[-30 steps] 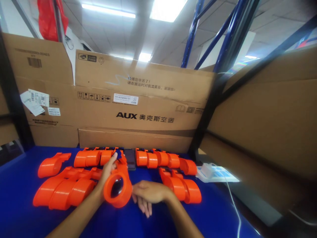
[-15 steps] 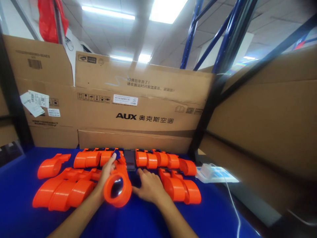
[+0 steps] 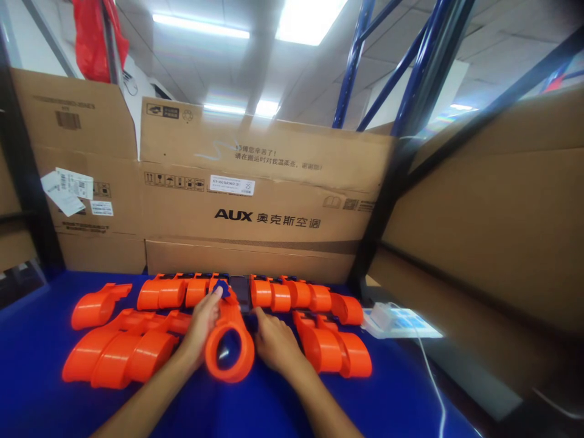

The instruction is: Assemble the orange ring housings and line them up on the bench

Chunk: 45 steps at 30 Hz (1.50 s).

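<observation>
My left hand is closed around the arm of an orange plastic tape dispenser, its wide round ring hanging toward me. A dark blue piece sits at the dispenser's top end, under my left thumb. Just right of the ring, my right hand is low over the table with its fingers curled together; what they hold, if anything, is hidden. Beyond its fingertips stands a small dark box.
Orange dispensers lie in groups on the blue table, left and right, with a back row along the cardboard wall. A white power strip with a cable lies at the right edge.
The dispenser in my left hand has shifted slightly right, and its ring now faces me more squarely. My right hand's thumb and fingers, spread before, have drawn together.
</observation>
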Tool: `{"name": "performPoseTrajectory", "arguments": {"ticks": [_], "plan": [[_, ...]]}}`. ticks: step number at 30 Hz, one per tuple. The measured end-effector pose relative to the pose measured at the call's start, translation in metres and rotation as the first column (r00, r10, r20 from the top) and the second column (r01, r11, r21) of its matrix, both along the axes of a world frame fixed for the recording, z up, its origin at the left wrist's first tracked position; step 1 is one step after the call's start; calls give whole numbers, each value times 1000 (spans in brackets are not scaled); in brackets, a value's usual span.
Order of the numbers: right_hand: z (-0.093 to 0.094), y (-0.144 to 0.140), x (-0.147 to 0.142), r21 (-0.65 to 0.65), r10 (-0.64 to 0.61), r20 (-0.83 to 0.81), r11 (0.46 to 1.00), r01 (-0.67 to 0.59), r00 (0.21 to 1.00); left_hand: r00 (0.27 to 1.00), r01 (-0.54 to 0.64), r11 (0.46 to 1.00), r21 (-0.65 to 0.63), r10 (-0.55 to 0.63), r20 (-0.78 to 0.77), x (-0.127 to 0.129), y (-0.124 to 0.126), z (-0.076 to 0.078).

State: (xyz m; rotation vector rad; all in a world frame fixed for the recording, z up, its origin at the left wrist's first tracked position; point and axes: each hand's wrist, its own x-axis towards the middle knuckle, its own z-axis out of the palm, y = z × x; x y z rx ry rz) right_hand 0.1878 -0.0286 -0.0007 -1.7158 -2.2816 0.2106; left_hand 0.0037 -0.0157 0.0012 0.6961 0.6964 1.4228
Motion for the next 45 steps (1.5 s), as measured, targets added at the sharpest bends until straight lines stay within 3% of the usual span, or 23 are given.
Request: {"name": "performPoseTrajectory", "arguments": {"ticks": [6,9,13,16,20,23,26,29,35,39,45], "plan": [[8,2,1,14,-8,-83,1000,9,997,993,33,998,46,-28,-119,-1,-4,-3],[7,7,3,59,19,-229,998,-5,973,986,96,994,52,-88,-140,-1,-6,-3],[1,15,5,88,48,-482,996,-7,875,979,150,987,53,-141,-145,0,-8,-4],[-1,21,4,88,76,-668,996,-23,740,983,144,987,67,-134,-126,-1,-8,-6],[5,20,1,46,82,-872,995,-86,482,990,111,990,88,-102,-93,-2,-6,-6],[12,11,0,-88,-42,-956,985,-146,291,992,108,989,97,-101,-79,-2,-6,-6],[16,1,-2,-276,-245,-960,913,-302,136,992,106,989,101,-98,-84,-1,-5,-6],[18,-3,-3,-326,-304,-945,843,-428,121,992,99,990,97,-90,-88,0,-5,-5],[22,3,0,-115,-71,-986,948,-296,153,993,86,989,122,-75,-90,0,-5,-4],[23,6,4,-6,37,-988,962,-274,152,993,64,988,143,-49,-109,0,-6,-2],[25,3,4,59,126,-968,956,-289,217,992,22,987,159,-1,-129,1,-7,0]]}}
